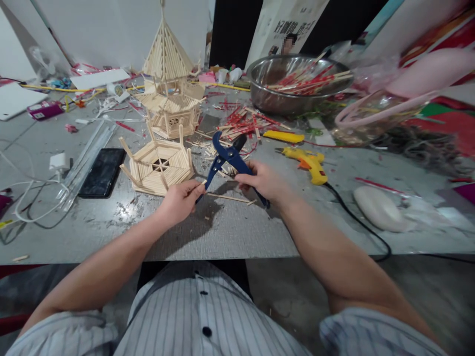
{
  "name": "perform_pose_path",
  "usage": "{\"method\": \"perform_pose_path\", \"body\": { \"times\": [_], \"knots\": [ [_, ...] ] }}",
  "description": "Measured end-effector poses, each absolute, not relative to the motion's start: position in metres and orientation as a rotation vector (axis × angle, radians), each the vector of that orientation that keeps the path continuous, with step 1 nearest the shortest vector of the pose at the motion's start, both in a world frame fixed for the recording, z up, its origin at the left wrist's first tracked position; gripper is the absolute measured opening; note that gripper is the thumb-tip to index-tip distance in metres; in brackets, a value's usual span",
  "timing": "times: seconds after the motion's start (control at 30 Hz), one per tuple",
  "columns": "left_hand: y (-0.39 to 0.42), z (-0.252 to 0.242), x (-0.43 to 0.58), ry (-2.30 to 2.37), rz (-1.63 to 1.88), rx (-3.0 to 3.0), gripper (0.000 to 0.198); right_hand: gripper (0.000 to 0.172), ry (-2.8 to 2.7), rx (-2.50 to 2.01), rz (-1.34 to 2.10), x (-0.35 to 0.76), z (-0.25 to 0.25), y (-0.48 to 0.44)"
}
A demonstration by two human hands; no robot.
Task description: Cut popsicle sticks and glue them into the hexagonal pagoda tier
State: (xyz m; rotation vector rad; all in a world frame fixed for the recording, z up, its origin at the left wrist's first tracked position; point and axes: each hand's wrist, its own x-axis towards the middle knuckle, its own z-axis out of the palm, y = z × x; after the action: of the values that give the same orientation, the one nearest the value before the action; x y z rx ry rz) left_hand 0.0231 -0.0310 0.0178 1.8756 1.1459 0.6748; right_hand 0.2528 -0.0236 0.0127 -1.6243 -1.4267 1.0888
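Blue-handled cutters (233, 157) are held up over the table in front of me, their hooked blue jaw and dark blade spread apart and pointing away. My right hand (261, 183) is wrapped around the right handle. At the left handle, my left hand (181, 199) is closed, its fingertips pressed together; a small pale stick tip seems to show there, partly hidden. Just beyond my left hand lies a hexagonal wooden stick base (161, 165) with short upright posts. A thin loose stick (230, 198) rests on the table below the cutters.
Behind stands a tiered stick pagoda (172, 94). Red-and-pale sticks (245, 121) lie scattered near a steel bowl (267, 99) of more sticks. A yellow knife (284, 136) and a corded yellow glue gun (311, 165) are at right; a phone (102, 173) and cables are at left.
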Motion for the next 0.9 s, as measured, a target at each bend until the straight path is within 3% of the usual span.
{"method": "perform_pose_path", "body": {
  "times": [0.17,0.3,0.6,0.8,0.9],
  "knots": [
    [-0.033,0.018,0.024,1.003,0.749,1.690,0.037,0.038,-1.122,-1.033,1.570,0.248,0.010,-0.031],
    [-0.037,0.017,0.027,0.933,0.777,1.642,0.040,0.036,-1.002,-0.903,1.720,0.237,0.005,-0.036],
    [-0.040,0.012,0.030,0.906,0.848,1.578,0.045,0.036,-1.179,-0.894,1.632,0.214,0.019,-0.050],
    [-0.042,0.015,0.034,0.803,0.786,1.512,0.049,0.056,-1.388,-1.076,1.529,0.214,0.032,-0.060],
    [-0.041,0.017,0.034,0.801,0.818,1.571,0.048,0.055,-1.504,-1.031,1.305,0.226,0.029,-0.065]
  ]
}}
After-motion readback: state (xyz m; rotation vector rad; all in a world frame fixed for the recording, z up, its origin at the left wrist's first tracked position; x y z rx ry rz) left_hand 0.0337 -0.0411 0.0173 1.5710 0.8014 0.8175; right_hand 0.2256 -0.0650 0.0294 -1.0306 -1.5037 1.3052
